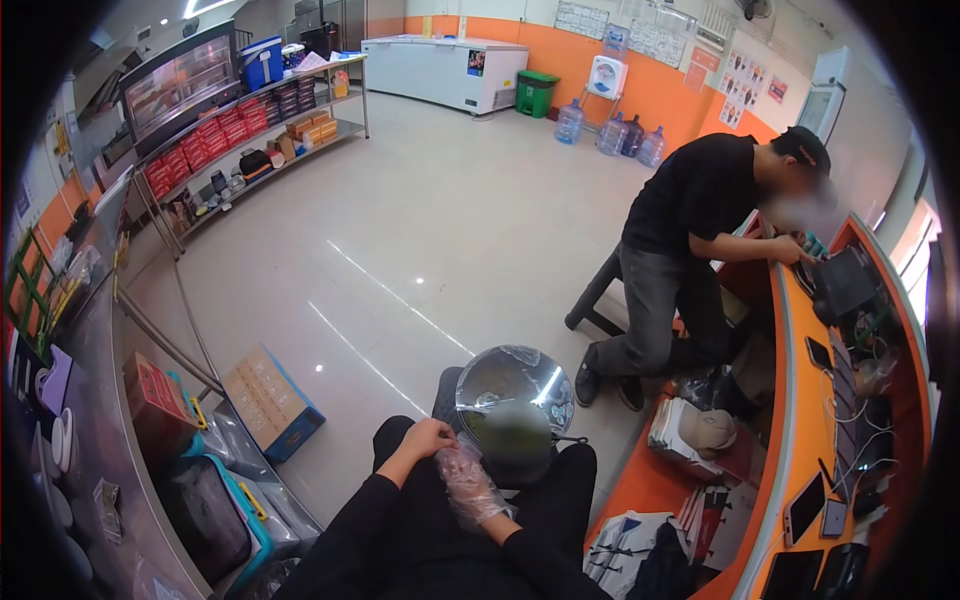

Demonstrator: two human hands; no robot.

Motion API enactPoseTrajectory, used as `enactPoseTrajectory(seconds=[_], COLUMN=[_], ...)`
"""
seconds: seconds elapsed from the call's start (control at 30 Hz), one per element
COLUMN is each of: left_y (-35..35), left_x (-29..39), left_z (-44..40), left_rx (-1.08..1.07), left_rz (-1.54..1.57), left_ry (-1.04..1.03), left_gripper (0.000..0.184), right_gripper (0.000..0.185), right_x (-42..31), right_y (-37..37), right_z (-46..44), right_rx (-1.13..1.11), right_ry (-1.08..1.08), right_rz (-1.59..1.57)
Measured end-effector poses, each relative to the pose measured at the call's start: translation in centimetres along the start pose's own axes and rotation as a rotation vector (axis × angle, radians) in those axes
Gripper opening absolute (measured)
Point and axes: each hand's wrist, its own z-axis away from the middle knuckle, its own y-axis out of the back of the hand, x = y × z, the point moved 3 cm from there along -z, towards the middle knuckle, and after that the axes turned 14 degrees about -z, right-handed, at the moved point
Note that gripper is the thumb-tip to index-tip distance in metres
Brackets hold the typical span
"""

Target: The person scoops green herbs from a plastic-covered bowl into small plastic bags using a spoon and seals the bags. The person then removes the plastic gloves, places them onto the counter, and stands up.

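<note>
My left hand (428, 437) is bare, its fingers pinched at the fingertip end of a clear plastic glove (462, 470). The glove is on my right hand (470, 487), which lies over my lap with fingers stretched toward the left hand and nothing visible in it. Just ahead of my hands, a round shiny metal bowl (545, 372) rests on a dark stool (447, 392), with crumpled clear film along its rim. A dark round shape (515, 445), blurred, overlaps the near side of the bowl; I cannot tell what it is.
At right, a person in black (700, 200) leans over an orange counter (805, 400) bearing phones and cables. A cap (707, 432) and papers lie on the shelf beneath. To my left are a steel table (75, 460), a cardboard box (270, 400) and plastic bins (225, 510).
</note>
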Motion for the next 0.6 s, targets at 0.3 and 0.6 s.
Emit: enactPoseTrajectory(seconds=[0.3,0.6], left_y=[0.8,5.7], left_x=[0.6,3.3], left_z=[0.6,4.1], left_rx=[0.076,0.384], left_rz=[0.071,0.042], left_ry=[0.016,0.096], left_gripper=[0.019,0.014], right_gripper=[0.056,0.056], right_x=[1.0,2.1], right_y=[0.6,0.4], right_z=[-0.4,-1.0], right_rx=[0.024,-0.04], right_ry=[-0.126,-0.192], right_rz=[0.023,-0.057])
